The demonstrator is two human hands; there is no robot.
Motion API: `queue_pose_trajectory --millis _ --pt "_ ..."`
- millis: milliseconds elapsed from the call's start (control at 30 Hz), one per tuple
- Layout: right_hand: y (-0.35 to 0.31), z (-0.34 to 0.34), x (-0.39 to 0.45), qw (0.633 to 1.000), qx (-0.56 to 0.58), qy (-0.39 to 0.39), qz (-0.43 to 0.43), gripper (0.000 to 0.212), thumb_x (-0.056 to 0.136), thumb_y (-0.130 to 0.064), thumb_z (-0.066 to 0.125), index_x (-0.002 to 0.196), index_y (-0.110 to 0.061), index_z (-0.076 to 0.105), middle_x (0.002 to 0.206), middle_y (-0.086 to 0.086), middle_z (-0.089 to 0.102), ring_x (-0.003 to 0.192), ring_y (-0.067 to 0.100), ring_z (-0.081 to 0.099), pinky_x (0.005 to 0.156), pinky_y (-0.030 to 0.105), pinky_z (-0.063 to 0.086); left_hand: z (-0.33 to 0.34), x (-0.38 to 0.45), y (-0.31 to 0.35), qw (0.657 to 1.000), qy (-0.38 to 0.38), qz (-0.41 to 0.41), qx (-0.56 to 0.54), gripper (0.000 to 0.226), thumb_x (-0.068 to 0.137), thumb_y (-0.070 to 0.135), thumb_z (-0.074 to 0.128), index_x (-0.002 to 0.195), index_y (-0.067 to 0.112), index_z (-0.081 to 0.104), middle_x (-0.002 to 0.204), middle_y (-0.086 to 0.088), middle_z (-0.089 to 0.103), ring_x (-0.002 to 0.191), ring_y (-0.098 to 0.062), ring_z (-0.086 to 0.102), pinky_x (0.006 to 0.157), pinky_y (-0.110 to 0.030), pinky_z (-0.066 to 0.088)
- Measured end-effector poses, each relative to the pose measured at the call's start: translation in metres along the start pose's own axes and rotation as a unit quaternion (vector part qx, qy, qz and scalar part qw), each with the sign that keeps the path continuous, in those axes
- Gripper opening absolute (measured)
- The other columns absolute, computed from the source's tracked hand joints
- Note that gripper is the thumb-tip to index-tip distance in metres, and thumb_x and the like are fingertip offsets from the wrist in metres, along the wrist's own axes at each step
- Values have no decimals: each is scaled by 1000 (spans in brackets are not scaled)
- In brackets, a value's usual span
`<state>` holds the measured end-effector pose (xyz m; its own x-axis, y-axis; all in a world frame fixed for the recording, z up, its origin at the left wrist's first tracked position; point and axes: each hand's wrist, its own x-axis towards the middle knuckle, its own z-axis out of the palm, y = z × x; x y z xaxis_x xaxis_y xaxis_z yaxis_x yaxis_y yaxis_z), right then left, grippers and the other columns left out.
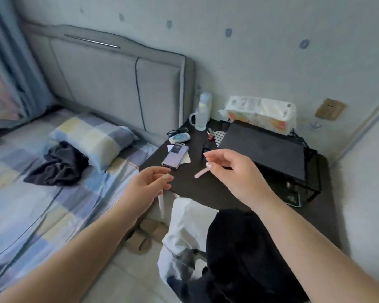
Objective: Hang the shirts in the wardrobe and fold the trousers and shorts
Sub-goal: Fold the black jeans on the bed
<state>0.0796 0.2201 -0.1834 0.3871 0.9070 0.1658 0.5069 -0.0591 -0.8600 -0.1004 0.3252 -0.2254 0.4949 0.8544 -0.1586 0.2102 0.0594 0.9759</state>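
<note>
My left hand (150, 182) is curled round a thin pink plastic hanger arm (161, 204) that points down from the fist. My right hand (230, 171) pinches another pink hanger arm (201, 173) above the nightstand. I cannot tell whether both pink pieces belong to one hanger. Below and between my hands hang a white garment (184, 228) and a black garment (245, 259); how they are held is hidden. A crumpled dark garment (59, 165) lies on the bed (31, 211) by the checked pillow (92, 136).
The dark nightstand (184, 184) carries a phone (176, 155), a bottle (202, 110), tissue packs (260, 112) and a black box on a rack (265, 147). Slippers (144, 235) lie on the floor between bed and nightstand. The padded headboard (109, 84) stands against the wall.
</note>
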Motion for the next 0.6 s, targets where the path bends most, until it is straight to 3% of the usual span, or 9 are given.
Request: queue_pose_trajectory --millis 133,300,467,600 --pt "-6 27 42 992 33 -113 -43 16 92 -21 60 106 -28 65 100 -13 68 95 -6 61 80 13 50 -32 -12 -18 993 113 -27 -33 10 95 19 56 97 25 65 86 10 73 78 -5 66 93 -37 51" --pt "-15 73 79 959 8 -255 -120 16 90 -21 63 104 -28 65 101 -15 67 95 -10 59 77 3 43 -58 -38 -29 967 235 -30 -90 11 93 21 59 102 21 65 91 4 73 88 -15 66 88 -33 50" --pt "-28 128 85 923 30 -356 -146 15 88 -22 65 100 -32 65 101 -11 69 96 -2 63 85 13 48 -90 -78 -41 937 330 -36 -107 26 81 39 72 101 24 66 89 7 74 87 -14 68 87 -34 50" --pt "-40 169 92 899 41 -407 -155 15 89 -23 64 101 -31 65 97 -15 68 93 -7 61 77 8 45 -117 -92 -55 913 383 -57 -130 15 92 20 59 105 16 65 94 2 73 88 -16 68 92 -39 50"
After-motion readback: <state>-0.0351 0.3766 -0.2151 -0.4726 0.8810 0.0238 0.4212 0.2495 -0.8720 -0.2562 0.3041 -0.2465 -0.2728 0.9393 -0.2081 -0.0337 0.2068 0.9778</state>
